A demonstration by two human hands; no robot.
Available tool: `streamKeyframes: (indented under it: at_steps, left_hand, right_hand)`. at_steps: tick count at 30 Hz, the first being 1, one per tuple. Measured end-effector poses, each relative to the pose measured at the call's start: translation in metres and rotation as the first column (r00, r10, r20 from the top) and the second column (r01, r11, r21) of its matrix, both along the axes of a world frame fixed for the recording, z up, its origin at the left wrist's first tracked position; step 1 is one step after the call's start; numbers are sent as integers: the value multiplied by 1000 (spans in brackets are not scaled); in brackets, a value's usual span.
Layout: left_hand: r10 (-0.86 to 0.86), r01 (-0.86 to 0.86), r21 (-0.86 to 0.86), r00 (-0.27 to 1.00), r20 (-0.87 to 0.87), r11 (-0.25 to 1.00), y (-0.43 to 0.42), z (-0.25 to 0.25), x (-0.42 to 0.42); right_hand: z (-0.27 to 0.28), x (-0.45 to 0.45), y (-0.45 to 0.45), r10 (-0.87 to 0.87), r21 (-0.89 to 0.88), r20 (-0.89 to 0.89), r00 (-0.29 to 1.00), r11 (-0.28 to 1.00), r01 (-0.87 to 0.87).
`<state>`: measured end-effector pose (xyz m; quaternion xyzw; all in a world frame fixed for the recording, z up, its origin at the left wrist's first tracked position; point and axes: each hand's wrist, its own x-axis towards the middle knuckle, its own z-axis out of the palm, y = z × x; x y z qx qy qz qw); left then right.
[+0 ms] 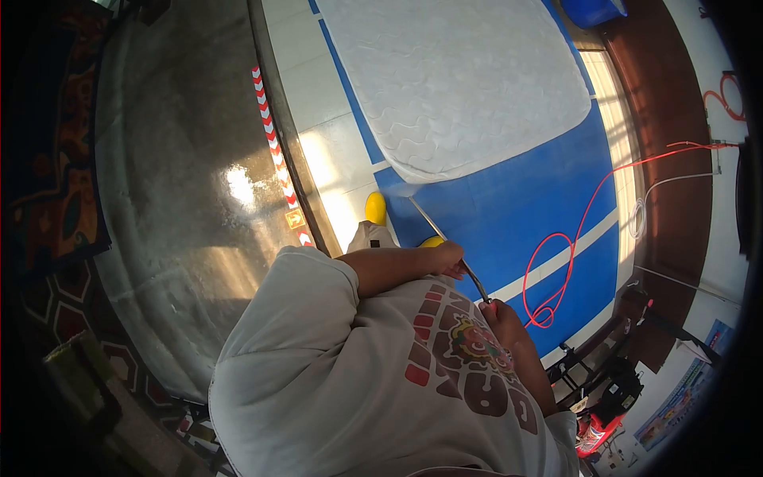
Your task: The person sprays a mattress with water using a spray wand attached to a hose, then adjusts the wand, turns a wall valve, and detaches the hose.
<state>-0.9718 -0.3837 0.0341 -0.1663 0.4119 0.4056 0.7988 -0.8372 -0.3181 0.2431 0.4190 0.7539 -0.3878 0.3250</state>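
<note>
Wand (pixel 427 218) gripped two-handed.
My left hand (pixel 448 257) and right hand (pixel 498 314) clench it; a slackened grip could swing its misting tip toward a yellow boot (pixel 376 207).

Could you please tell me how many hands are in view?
2: the left hand grips the metal wand partway along; the right hand holds it lower, near the shirt.

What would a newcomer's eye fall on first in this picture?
Probably the big white mattress at top centre, bright against the blue floor. Next, the yellow boots below it and the red hose looping at right. The left hand and right hand hold a wand near centre.
</note>
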Motion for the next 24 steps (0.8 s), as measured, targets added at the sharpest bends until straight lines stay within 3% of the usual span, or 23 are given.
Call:
streamKeyframes:
  at_steps: [7, 16, 22, 24]
  left_hand:
    - [100, -112, -81, 984, -149, 990, -13, 7, -50]
    - [283, -306, -6, 885, -370, 952, -25, 35, -93]
    - [283, -295, 17, 897, -340, 955, -22, 24, -49]
    - [198, -192, 55, 964, -177, 980, -20, 9, -19]
  right_hand:
    - [-10, -38, -2, 50, -39, -75, 996, 998, -53]
    - [-32, -57, 1, 144, -2, -213, 966, 989, -147]
    - [-19, -28, -3, 133, -1, -166, 977, 991, -135]
    - [-19, -2, -2, 115, 0, -89, 989, 993, -116]
